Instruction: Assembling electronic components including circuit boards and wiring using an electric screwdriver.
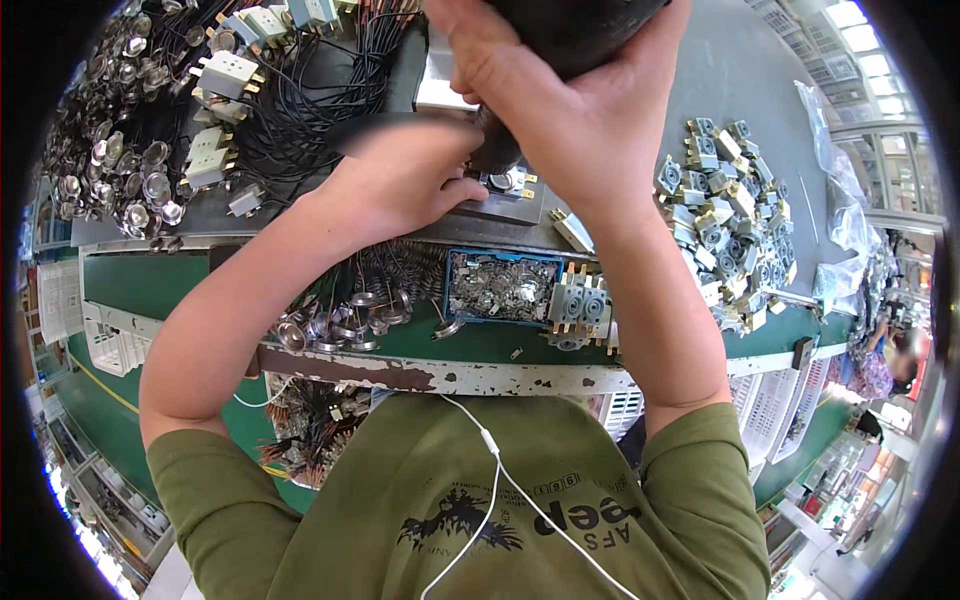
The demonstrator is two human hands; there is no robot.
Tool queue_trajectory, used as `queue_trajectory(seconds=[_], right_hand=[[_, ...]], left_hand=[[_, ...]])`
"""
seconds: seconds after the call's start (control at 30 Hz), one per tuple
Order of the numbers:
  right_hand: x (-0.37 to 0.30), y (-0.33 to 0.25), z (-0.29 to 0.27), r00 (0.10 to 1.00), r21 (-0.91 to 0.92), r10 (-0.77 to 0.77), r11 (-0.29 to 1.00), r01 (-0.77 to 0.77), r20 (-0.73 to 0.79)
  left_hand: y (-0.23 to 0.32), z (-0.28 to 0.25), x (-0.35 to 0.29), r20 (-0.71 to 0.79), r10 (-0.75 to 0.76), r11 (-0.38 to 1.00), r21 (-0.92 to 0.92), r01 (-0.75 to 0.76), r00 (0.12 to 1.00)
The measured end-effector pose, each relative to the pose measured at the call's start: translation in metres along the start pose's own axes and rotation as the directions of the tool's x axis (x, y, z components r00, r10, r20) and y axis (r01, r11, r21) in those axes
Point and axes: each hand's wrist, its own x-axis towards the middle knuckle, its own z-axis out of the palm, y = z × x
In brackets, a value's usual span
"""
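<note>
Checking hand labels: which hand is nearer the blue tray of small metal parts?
Left. The left hand sits at the fixture just above the blue tray; the right hand is higher up, gripping the dark tool.

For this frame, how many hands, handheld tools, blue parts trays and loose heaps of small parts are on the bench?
Hands: 2, left hand and right hand
Dark handheld tool: 1
Blue tray of metal clips: 1
Heaps: 2, grey housings, round metal discs
Total: 6
</note>
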Motion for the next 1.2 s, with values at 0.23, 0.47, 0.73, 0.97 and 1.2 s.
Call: queue_trajectory(seconds=[0.23,0.47,0.73,0.97,1.2], right_hand=[[0.000,-0.002,0.008,0.998,0.026,-0.054,0.998,0.054,-0.025],[0.001,0.003,-0.011,0.954,-0.286,-0.295,0.919,0.271,-0.045],[0.016,-0.029,-0.047,0.954,-0.425,-0.173,0.904,0.054,-0.246],[0.017,-0.016,-0.084,0.620,-0.912,-0.678,-0.208,0.354,0.395],[-0.101,-0.027,-0.101,0.880,-0.941,0.367,0.260,0.215,0.302]], left_hand=[[-0.016,0.017,0.000,-0.166,0.069,0.997,-0.014,-0.072,0.984],[-0.004,0.014,-0.009,-0.189,0.138,0.990,0.053,-0.130,0.972],[0.008,-0.006,-0.006,-0.111,0.336,0.940,0.106,-0.325,0.935],[0.011,-0.017,-0.012,-0.188,0.368,0.919,0.224,-0.325,0.911],[-0.036,-0.092,-0.046,-0.688,-0.028,0.973,-0.183,-0.137,0.725]])
